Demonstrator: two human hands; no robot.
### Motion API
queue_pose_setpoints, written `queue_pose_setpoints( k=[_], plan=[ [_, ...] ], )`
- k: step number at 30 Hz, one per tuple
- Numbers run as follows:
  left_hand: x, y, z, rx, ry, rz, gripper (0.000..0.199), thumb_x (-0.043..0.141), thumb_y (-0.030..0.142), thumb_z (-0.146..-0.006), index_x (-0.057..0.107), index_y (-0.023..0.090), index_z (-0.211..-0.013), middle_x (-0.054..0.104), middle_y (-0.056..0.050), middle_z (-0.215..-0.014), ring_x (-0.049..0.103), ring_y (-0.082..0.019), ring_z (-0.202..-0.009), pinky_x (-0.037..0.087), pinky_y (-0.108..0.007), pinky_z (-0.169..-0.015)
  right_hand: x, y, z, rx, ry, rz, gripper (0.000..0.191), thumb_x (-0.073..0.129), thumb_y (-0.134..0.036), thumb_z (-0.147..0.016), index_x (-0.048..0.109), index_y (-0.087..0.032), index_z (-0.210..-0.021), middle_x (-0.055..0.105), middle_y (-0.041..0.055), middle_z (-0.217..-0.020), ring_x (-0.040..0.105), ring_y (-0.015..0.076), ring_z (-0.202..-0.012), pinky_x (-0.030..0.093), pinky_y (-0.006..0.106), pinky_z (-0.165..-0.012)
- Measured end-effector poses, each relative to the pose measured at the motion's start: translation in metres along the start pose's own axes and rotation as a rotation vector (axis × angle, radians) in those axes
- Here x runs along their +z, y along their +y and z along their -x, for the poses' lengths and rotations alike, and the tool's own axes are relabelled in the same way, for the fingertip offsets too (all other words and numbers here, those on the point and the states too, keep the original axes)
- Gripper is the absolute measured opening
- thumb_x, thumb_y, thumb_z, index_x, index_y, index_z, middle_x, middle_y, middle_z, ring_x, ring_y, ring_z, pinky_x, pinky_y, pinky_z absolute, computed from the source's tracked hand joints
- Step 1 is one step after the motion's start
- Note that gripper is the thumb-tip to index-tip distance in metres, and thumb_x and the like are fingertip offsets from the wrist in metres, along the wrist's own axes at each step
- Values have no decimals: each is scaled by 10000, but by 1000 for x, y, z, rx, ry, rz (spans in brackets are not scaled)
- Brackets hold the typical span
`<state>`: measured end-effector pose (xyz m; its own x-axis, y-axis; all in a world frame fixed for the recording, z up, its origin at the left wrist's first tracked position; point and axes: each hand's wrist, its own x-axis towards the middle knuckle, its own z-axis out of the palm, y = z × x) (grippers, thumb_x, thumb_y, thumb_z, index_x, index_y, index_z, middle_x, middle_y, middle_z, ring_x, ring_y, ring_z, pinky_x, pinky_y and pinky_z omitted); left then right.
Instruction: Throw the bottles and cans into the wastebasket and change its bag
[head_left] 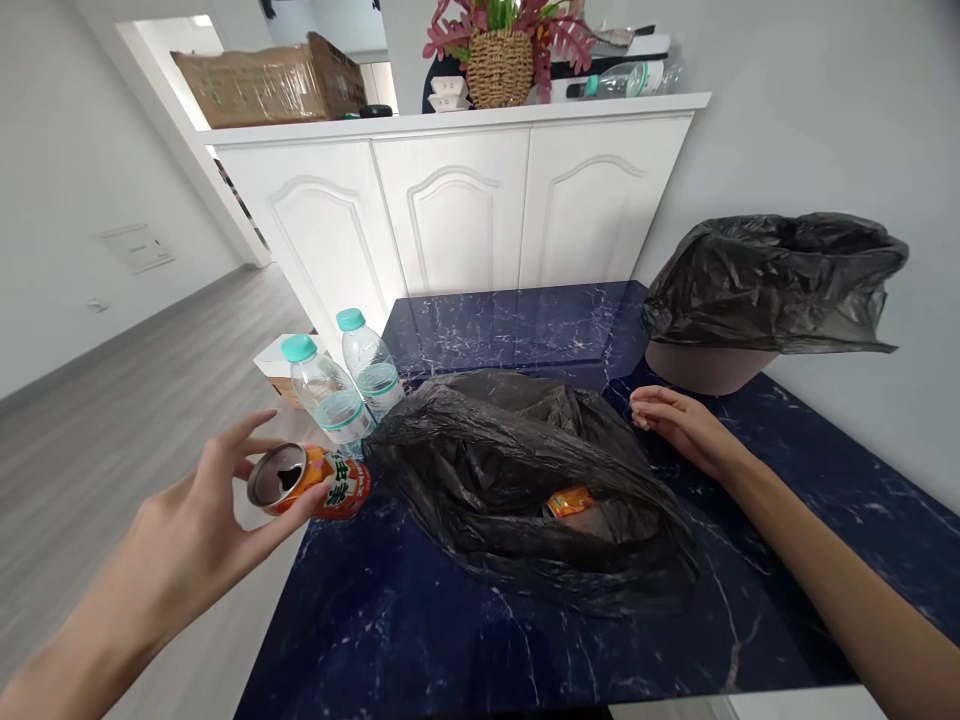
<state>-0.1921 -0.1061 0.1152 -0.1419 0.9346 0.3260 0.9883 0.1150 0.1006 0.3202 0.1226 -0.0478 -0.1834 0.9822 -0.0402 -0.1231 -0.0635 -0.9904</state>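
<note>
My left hand (202,520) grips an opened orange soda can (330,487) between thumb and fingers, tilted with its top toward me, at the table's left edge. Right of it a black plastic bag (480,450) lies spread with its mouth open. Inside the bag a second orange can (570,501) shows in part. Two clear plastic bottles with teal caps, a nearer bottle (330,395) and a farther bottle (371,365), stand just beyond the held can. My right hand (682,425) hovers or rests right of the bag, fingers curled together, and whether anything is in them is hidden.
A bin (705,366) lined with a black bag stands at the back right of the dark blue marbled table (420,640). White cabinets (457,210) rise behind, carrying a cardboard box (262,85), a woven plant basket (500,68) and a bottle lying down (630,80).
</note>
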Motion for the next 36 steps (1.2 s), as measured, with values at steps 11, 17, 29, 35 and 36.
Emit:
queue_pose_setpoints(
  k=[11,17,29,35,36],
  plan=[
    [17,-4,-29,-108,-133,-135,757,605,622,-1018,297,215,-1576,796,-99,-1295,809,-359,-987,507,-325,-680,-2,0,-1,-5,6,-3,386,1008,-467,-706,832,-260,-980,694,13,-884,598,146,-790,551,275,-761],
    [19,2,-29,-112,-149,-141,752,562,647,-1043,282,224,-1599,765,-123,-1334,799,-385,-977,483,-327,-639,0,-1,-1,2,10,2,379,1009,-463,-698,831,-257,-963,693,17,-889,592,149,-787,550,282,-758],
    [39,59,-11,579,98,354,223,604,228,-1075,624,251,-1296,724,-59,-1196,718,-211,-1079,603,-348,-932,1,-5,1,-11,22,26,376,997,-476,-706,825,-255,-957,678,19,-879,589,159,-792,539,295,-751],
    [60,123,-12,850,-315,518,338,528,243,-1131,587,222,-1464,688,-103,-1468,596,-245,-1439,493,-442,-1255,2,-6,0,-26,19,37,403,997,-504,-689,814,-261,-953,680,12,-868,590,160,-778,539,313,-754],
    [61,130,-11,874,-364,533,328,518,233,-1132,608,220,-1447,706,-102,-1444,622,-243,-1408,505,-440,-1242,2,-6,0,-29,16,39,400,993,-505,-693,812,-262,-953,679,12,-869,590,160,-778,539,316,-756]
  ],
)
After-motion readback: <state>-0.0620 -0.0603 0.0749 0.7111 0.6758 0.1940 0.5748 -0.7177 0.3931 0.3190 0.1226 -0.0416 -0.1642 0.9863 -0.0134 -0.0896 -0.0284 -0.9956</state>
